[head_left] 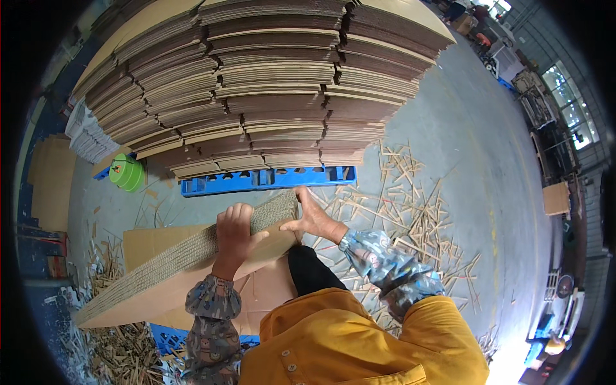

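A thick bundle of cardboard sheets (186, 263) stands on edge in front of me, its corrugated edges facing up and its brown flat side towards me. My left hand (235, 236) is curled over the bundle's upper edge, thumb pointing right. At the bundle's right end, my right hand (314, 217) clasps the corner, with the thumb on the near side and the other fingers partly hidden. Beneath the bundle lies a flat cardboard sheet (266, 285), over a blue pallet (168, 339).
Tall piles of cardboard sheets (276, 77) rest on another blue pallet (269, 179) ahead. Cardboard strips (417, 218) litter the floor to the right, with more scraps (128, 353) at lower left. A green round container (127, 173) stands left of the far pallet.
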`<action>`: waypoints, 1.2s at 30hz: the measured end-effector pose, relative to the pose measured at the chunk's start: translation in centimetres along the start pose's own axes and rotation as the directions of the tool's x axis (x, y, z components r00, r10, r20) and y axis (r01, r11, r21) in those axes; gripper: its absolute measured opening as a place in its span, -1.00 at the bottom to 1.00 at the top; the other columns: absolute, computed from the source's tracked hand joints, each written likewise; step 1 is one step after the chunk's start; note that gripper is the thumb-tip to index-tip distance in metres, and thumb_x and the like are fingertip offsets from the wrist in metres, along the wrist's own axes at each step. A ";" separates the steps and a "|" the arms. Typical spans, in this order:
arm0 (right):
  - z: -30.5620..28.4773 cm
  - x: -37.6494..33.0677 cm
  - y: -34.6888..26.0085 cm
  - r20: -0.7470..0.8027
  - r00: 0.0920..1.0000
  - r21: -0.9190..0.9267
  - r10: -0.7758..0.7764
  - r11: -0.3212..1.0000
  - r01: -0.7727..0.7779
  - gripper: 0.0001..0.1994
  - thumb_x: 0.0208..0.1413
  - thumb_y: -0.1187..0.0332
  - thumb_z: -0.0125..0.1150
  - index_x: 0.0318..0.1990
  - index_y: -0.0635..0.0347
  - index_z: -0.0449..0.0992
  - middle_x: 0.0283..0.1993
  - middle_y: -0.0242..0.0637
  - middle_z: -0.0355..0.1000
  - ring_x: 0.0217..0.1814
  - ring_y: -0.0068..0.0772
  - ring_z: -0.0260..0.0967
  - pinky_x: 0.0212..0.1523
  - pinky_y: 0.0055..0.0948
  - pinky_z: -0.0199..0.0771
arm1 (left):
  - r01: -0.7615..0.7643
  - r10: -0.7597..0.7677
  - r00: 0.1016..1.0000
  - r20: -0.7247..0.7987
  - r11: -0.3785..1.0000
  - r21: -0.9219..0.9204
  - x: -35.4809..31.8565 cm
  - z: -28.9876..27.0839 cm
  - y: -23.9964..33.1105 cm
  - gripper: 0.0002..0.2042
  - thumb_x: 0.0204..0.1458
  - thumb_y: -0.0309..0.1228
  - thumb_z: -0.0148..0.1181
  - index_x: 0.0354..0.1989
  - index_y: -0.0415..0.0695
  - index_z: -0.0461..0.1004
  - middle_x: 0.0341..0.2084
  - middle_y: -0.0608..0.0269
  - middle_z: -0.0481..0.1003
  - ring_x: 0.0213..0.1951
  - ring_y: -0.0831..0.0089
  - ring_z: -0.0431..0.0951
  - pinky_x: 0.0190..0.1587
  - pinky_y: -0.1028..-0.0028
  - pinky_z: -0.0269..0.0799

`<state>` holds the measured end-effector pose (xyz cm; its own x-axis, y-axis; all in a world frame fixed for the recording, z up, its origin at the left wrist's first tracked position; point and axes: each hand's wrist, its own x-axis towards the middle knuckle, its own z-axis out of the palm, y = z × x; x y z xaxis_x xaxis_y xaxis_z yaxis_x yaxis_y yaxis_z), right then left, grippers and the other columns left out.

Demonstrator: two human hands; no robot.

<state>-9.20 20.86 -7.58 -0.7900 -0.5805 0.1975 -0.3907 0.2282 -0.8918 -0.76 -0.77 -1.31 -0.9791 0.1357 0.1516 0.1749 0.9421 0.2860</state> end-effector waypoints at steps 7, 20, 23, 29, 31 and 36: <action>2.8 -1.9 0.6 -0.143 0.989 -0.141 0.042 0.988 -0.062 -0.23 -0.21 0.18 0.56 0.06 0.26 0.15 -0.09 -0.03 0.28 -0.03 -0.01 0.31 0.01 -0.21 0.34 | -0.152 0.147 0.965 -0.219 0.988 -0.008 -0.7 0.9 -1.1 -0.34 -0.33 -0.16 0.45 -0.03 -0.12 0.27 -0.13 0.15 0.38 -0.05 0.11 0.36 -0.04 0.17 0.19; 1.7 -3.5 -0.3 0.094 0.967 0.061 0.235 0.969 -0.241 -0.42 -0.10 0.48 0.34 0.02 0.31 0.10 -0.10 0.19 0.38 0.05 0.31 0.34 -0.04 -0.09 0.40 | -0.043 0.042 0.999 -0.028 0.999 -0.020 -1.2 0.4 -0.7 -0.38 -0.33 -0.08 0.42 -0.10 -0.10 0.31 -0.22 0.17 0.37 -0.12 0.14 0.38 -0.07 0.17 0.22; 2.0 -3.8 0.0 0.075 0.964 0.119 0.255 0.958 -0.263 -0.41 -0.12 0.47 0.34 0.02 0.31 0.09 -0.12 0.17 0.42 0.04 0.29 0.37 -0.06 -0.12 0.44 | -0.071 0.067 0.995 -0.076 0.996 -0.053 -1.4 0.6 -0.4 -0.39 -0.34 -0.08 0.44 -0.12 -0.09 0.33 -0.21 0.17 0.39 -0.11 0.14 0.40 -0.06 0.17 0.23; 1.7 -1.8 6.0 0.208 0.974 0.279 0.091 0.949 -0.148 -0.40 -0.09 0.50 0.33 0.08 0.28 0.11 -0.11 -0.01 0.43 0.01 -0.09 0.43 -0.05 -0.26 0.47 | -0.055 0.053 0.998 -0.024 0.995 -0.086 -0.2 -0.4 0.5 -0.41 -0.33 -0.10 0.42 -0.13 -0.08 0.32 -0.22 0.16 0.42 -0.10 0.16 0.41 -0.02 0.19 0.24; 2.5 -2.3 5.5 0.287 0.955 0.336 0.068 0.927 -0.167 -0.41 -0.06 0.50 0.31 0.11 0.28 0.12 -0.10 -0.11 0.43 0.00 -0.31 0.43 -0.06 -0.32 0.47 | -0.049 0.046 0.998 -0.038 0.995 -0.088 -0.3 -0.1 0.1 -0.42 -0.33 -0.10 0.41 -0.13 -0.08 0.32 -0.21 0.16 0.42 -0.10 0.17 0.41 -0.03 0.19 0.25; 4.5 -5.3 2.4 -0.125 0.978 0.040 0.170 0.985 -0.166 -0.50 -0.06 0.49 0.25 0.03 0.27 0.15 -0.16 0.06 0.44 -0.08 0.10 0.47 -0.10 -0.20 0.46 | -0.045 0.038 0.996 -0.085 0.996 -0.079 -0.2 -0.1 0.0 -0.42 -0.32 -0.12 0.41 -0.13 -0.07 0.29 -0.18 0.18 0.42 -0.06 0.19 0.41 -0.02 0.20 0.24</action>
<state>-3.75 20.95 -12.59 -0.8977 -0.4308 0.0928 -0.2352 0.2901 -0.9277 -0.53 -0.81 -1.26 -0.9592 0.1450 0.2427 0.2266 0.9077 0.3531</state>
